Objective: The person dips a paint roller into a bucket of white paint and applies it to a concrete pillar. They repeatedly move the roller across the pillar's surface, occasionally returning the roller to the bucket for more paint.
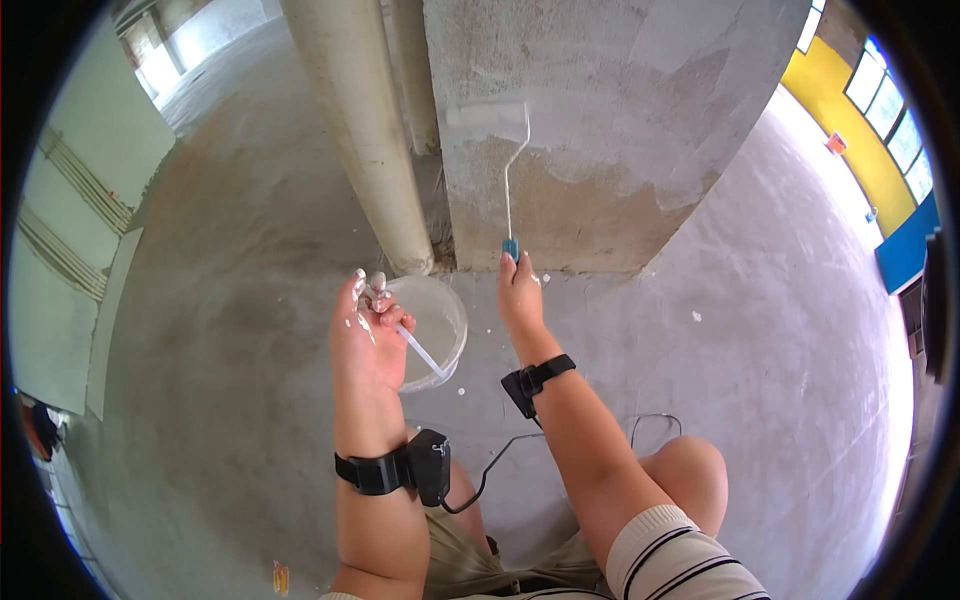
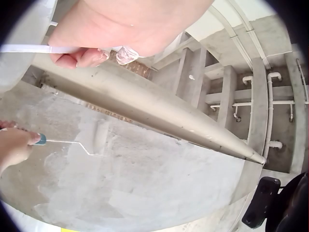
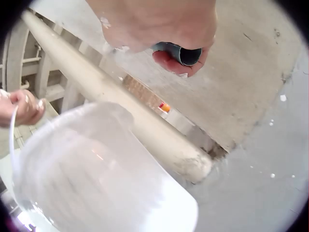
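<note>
The right hand (image 1: 521,292) partly hides the blue roller handle (image 1: 511,248).

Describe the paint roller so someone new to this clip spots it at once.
In the head view, find the broad, patchy wall right of the thick pale pipe. In front of it, the right hand grips the paint roller. Its blue handle and thin, bent rod set it apart from the pale bucket.

Round translucent white bucket (image 3: 96,164): plastic, smooth, glossy. Thin bent white roller rod (image 1: 509,195): looks metal. Blue tubular roller handle (image 1: 510,247): smooth plastic. Broad grey wall (image 1: 600,120): patchy matt plaster, rough. Striped cream sleeve (image 1: 675,560): knit cloth.
</note>
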{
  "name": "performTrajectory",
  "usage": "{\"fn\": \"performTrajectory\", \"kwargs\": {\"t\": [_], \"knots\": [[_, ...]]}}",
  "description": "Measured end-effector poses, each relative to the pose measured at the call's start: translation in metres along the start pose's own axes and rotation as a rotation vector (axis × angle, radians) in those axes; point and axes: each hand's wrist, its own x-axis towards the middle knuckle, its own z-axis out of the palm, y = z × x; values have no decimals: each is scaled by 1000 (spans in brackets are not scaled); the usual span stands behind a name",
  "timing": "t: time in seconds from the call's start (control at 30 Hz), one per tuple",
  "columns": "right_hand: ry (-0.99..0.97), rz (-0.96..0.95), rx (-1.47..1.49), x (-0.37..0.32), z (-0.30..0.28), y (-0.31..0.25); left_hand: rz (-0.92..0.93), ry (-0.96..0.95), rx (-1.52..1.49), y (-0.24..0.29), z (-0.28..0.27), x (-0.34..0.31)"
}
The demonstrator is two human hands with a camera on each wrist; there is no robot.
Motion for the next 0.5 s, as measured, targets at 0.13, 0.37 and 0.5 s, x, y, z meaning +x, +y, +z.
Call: {"fn": "performTrajectory", "kwargs": {"t": [0.13,0.37,0.5], "knots": [[-125,129,-118,-28,2,40,3,-2,1,-2,-1,0],[-207,271,-257,-73,-5,110,24,-26,16,-2,1,-5],[-41,66,-159,-54,-17,86,26,-17,9,0,0,-5]]}}
